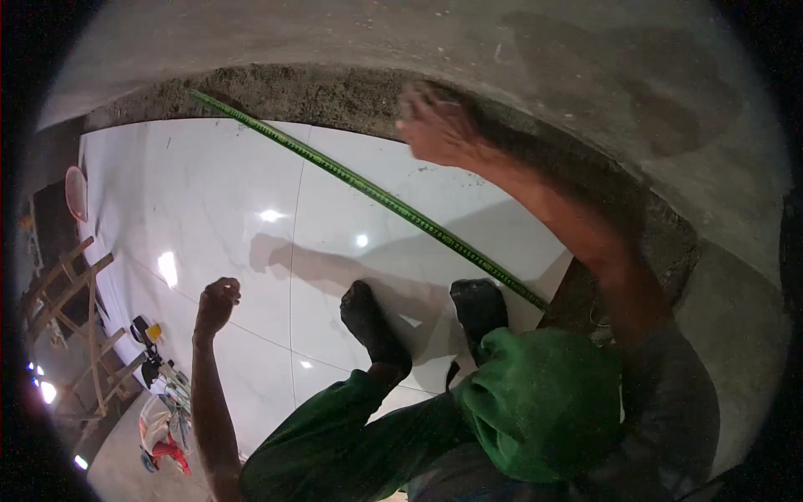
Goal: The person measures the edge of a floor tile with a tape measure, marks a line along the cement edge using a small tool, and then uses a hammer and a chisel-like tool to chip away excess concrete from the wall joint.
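A green measuring tape (368,189) with dark markings lies stretched diagonally across the white floor tiles (192,201). Its far-left end reaches onto a rough, bare strip (335,94) along the wall, and its near end lies by my right foot. My right hand (435,125) is at the far edge of the tiles, over the bare strip and apart from the tape; its fingers are smeared by motion. Above the tiles on the left, my left hand (219,303) is loosely closed, with nothing visible in it.
My feet in dark socks (372,326) rest on the tiles, near the tape. A grey wall (569,75) curves along the far side. Leftward are a pink basin (76,193), a wooden frame (90,326), and a pile of tools and cloth (163,410).
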Demonstrator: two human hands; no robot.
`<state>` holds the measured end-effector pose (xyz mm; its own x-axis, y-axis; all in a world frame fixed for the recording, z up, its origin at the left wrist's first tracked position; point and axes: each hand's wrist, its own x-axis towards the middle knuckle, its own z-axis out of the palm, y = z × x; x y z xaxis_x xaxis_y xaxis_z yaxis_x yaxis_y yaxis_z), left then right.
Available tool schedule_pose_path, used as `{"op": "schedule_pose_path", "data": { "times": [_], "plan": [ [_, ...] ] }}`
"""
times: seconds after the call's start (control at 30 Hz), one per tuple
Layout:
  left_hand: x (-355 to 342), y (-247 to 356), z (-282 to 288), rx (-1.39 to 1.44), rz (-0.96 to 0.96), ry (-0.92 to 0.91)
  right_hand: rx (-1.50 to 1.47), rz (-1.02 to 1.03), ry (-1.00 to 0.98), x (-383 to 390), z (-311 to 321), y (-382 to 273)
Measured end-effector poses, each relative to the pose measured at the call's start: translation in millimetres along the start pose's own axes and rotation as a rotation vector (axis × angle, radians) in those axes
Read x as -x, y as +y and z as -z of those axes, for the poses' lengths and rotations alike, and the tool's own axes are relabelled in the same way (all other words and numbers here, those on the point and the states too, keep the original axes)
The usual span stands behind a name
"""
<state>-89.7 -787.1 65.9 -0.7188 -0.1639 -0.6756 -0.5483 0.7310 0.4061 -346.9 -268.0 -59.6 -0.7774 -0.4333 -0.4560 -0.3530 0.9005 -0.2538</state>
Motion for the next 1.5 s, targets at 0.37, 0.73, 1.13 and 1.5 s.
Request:
{"op": "schedule_pose_path", "data": {
  "times": [0.37,0.73,1.13,1.5],
  "plan": [
    [27,4,-24,0.070,0.185,-0.044,0.120,0.246,0.365,37,-31,66],
    [-43,81,-21,-0.203,-0.221,-0.010,-0.012,0.137,0.534,53,-59,24],
    [-112,143,-63,-0.974,-0.822,0.012,-0.422,0.173,0.594,163,-107,-40],
    [-157,184,-67,0.640,-0.290,-0.291,-1.141,-0.035,-0.026,265,-75,56]
  ]
}}
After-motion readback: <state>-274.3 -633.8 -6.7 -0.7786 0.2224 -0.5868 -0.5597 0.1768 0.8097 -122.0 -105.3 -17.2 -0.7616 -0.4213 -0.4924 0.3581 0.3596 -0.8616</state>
